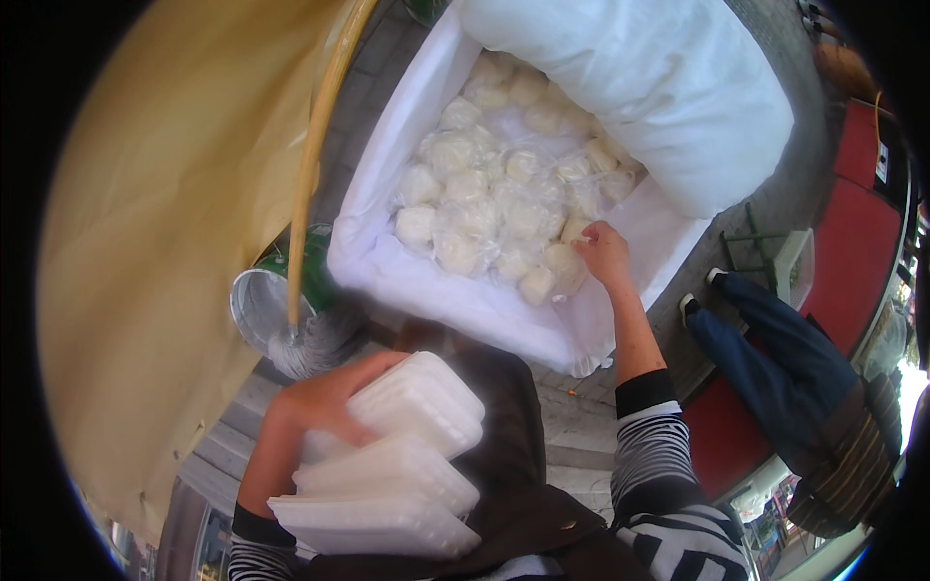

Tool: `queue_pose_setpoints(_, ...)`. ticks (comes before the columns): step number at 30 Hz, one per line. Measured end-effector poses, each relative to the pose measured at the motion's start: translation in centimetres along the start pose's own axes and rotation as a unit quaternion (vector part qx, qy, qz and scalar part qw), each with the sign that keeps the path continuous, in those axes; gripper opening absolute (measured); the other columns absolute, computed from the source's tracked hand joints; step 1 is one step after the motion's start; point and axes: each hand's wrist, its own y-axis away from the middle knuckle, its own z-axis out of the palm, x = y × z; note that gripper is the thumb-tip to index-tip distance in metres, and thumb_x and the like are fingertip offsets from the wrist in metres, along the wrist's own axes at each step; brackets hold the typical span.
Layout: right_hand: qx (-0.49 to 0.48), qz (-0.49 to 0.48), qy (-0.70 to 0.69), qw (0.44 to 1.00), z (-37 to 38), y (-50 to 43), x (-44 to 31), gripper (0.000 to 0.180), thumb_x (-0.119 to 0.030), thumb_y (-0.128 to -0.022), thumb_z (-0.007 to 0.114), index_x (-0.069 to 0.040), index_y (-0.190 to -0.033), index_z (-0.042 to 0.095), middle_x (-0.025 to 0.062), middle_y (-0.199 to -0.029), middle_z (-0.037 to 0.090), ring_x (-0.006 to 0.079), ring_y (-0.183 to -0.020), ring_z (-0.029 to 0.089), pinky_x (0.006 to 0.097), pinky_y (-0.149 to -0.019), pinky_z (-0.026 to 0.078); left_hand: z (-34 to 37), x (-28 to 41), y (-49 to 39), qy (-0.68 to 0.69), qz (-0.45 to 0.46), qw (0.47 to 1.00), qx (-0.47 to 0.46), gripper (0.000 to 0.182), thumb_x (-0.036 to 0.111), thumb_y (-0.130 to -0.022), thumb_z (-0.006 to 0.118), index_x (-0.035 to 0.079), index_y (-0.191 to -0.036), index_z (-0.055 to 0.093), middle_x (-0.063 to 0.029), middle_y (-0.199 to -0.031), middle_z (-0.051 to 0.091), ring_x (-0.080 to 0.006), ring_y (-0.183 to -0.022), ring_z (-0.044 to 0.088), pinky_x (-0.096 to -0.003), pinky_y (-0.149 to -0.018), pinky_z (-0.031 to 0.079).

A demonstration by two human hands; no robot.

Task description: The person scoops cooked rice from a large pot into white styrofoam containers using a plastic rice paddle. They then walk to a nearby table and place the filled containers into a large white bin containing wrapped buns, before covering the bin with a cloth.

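Stacked white foam containers (418, 407) rest against my body, and my left hand (327, 407) grips the upper ones from the side. My right hand (607, 254) reaches into a large container lined with white cloth (436, 290). Its fingertips are at a pale, round, plastic-wrapped piece (563, 258) near the lined corner; whether they hold it cannot be told. Many similar wrapped pieces (465, 185), perhaps dough or buns, lie about the container. A thick white quilt or cushion (654, 94) covers its upper right part.
Left of the container, a mop (312, 348) with a wooden handle stands at a green bucket (251, 301). A yellowish sheet (174, 218) hangs at the left. On the right are another person (777, 370), a white plastic basket (795, 269) and a red surface (857, 232).
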Motion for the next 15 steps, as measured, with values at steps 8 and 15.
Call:
queue_pose_setpoints(8,0.095,0.074,0.060,0.991,4.0,-9.1,0.5,0.058,-0.029,-0.075,0.070,0.006,-0.118,0.053,0.0266,-0.118,0.057,0.0386,-0.117,0.050,0.0413,-0.098,0.041,-0.6,0.3,-0.2,0.022,-0.015,1.000,-0.007,0.109,0.027,-0.057,0.087,0.004,-0.145,0.026,-0.0096,-0.137,0.041,-0.0199,-0.126,0.038,-0.0353,-0.106,0.029)
queue_pose_setpoints(15,0.059,0.051,-0.365,0.928,4.3,-9.7,4.2,0.052,-0.025,-0.081,0.069,0.006,-0.120,0.054,0.0179,-0.119,0.059,0.0258,-0.114,0.054,0.0327,-0.094,0.043,-0.5,0.6,-0.1,0.016,-0.019,1.000,0.001,0.108,0.026,-0.056,0.087,0.004,-0.144,0.028,-0.0100,-0.136,0.042,-0.0202,-0.125,0.039,-0.0346,-0.106,0.029)
